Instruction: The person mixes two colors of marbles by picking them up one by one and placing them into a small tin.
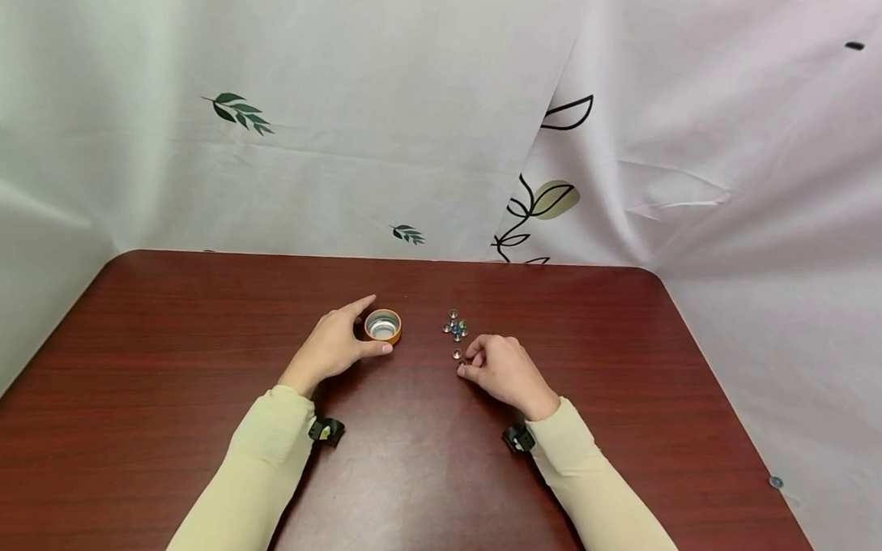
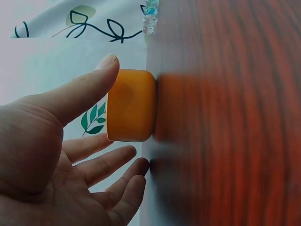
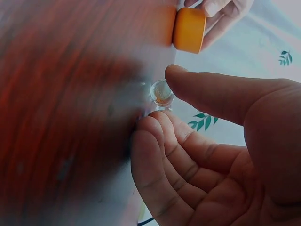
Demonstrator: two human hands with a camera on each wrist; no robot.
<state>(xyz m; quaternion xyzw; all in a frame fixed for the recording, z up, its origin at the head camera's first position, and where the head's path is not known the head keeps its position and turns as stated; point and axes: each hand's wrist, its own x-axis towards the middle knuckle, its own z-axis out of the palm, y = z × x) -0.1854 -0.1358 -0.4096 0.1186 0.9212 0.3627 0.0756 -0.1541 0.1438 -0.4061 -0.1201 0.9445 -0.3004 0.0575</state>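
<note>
Marble (image 1: 457, 354) is lying just beyond the right hand (image 1: 504, 372), fingers loosely curled, not yet gripping; left hand (image 1: 336, 345) is cupping the orange cap (image 1: 382, 325), nearer the desk's (image 1: 159, 358) far edge.

Glossy wood grain, bright metal, clear glass and soft cloth under my hands.

The desk (image 1: 160, 374) has a dark red wood-grain top, smooth and polished enough to mirror the light. The little cup (image 1: 383, 325) by my left hand (image 1: 336, 344) has a smooth, matt orange outside that looks like plastic, and a shiny silvery metal lining. The marbles (image 1: 455, 326) are clear, glossy glass with flecks of colour, like the single marble (image 3: 161, 92) at my right hand (image 1: 504, 370). My sleeves (image 1: 268, 452) are soft, matt cream cloth. The backdrop (image 1: 377, 124) is thin, creased white fabric printed with leaves.
</note>
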